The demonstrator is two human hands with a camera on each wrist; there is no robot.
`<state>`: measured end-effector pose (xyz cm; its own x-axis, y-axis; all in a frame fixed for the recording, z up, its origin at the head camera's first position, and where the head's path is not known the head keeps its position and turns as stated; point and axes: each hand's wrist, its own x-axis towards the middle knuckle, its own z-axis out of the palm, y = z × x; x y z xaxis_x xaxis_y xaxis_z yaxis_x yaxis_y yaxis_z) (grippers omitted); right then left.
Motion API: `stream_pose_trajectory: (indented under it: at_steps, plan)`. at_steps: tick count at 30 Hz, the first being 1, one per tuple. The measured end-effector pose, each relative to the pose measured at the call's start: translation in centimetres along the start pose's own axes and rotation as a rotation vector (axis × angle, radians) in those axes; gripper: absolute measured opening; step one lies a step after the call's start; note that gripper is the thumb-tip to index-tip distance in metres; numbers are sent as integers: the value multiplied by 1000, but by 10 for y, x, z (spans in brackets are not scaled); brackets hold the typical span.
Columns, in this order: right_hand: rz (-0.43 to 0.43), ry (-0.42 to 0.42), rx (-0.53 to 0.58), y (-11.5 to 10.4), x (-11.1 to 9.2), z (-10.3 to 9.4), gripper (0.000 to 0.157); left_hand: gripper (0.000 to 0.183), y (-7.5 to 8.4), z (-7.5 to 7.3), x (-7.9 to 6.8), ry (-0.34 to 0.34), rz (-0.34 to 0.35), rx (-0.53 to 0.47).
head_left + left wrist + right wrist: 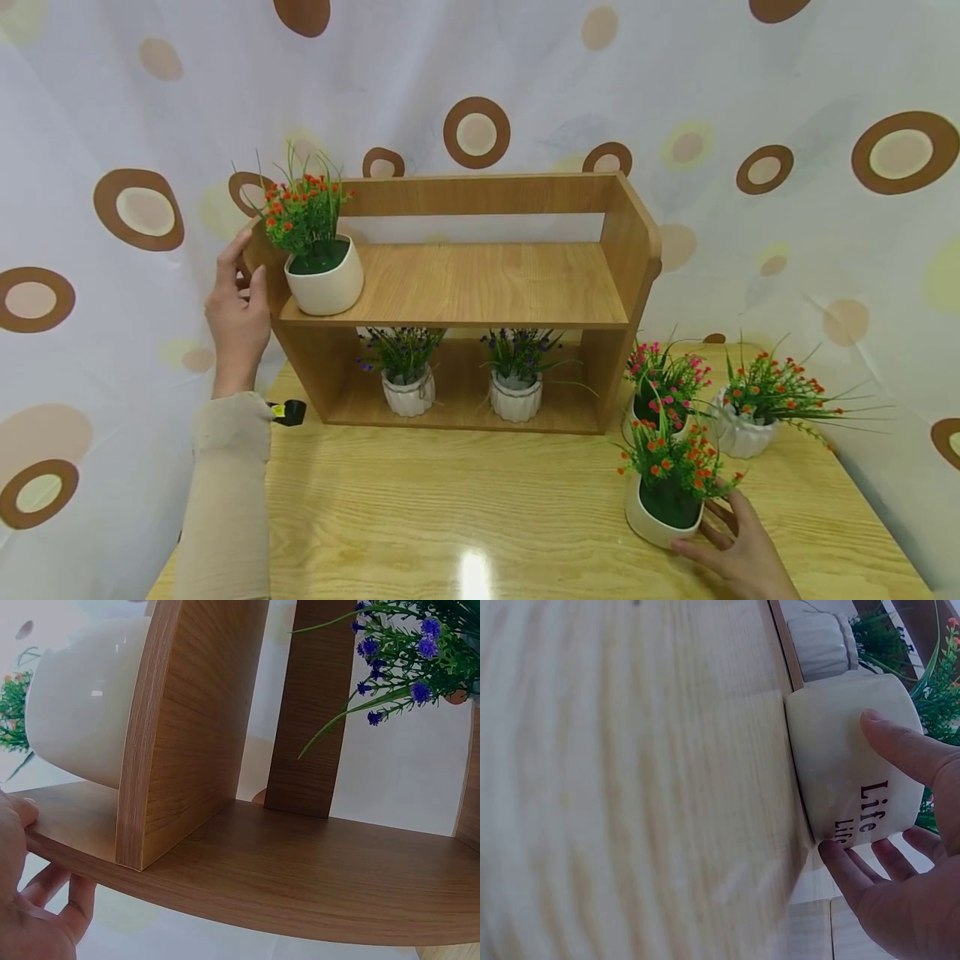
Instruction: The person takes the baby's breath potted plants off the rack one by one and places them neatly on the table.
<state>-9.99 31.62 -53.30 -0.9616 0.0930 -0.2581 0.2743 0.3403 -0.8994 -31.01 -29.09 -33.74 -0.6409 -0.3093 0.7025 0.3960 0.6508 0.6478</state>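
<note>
A wooden two-tier shelf (487,283) stands on the table. My left hand (238,321) grips its left side panel (315,892), with the thumb inside and fingers outside in the left wrist view. Close to that thumb, a white-potted plant with orange-red flowers (327,283) sits at the upper board's left end. Over at the table's right, my right hand (738,546) holds another orange-red flowered plant in a white pot (651,523). In the right wrist view, its thumb and fingertips lie around the pot's wall, which bears the word "Life" (874,806).
Two purple-flowered plants in ribbed white pots (408,393) stand on the lower board. Right of the shelf are a pink-flowered plant (670,379) and an orange-flowered one in a ribbed pot (746,433). A small black object (291,412) lies by the shelf's left foot.
</note>
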Motion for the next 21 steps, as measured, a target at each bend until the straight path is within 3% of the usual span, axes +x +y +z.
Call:
stream_pose_trajectory:
  at_steps: [7,9,16,21]
  plan:
    - [-44,6,31,-7,-4,0,124,50,0,-1,1,-2,4,-2]
    - [-101,52,9,-13,-7,0,122,50,-1,-1,1,-5,6,-6]
    - [-438,391,-129,-55,-26,2,115,50,-2,1,2,-1,13,-23]
    - [-642,483,-167,-107,-27,9,119,50,-2,1,1,3,12,-27]
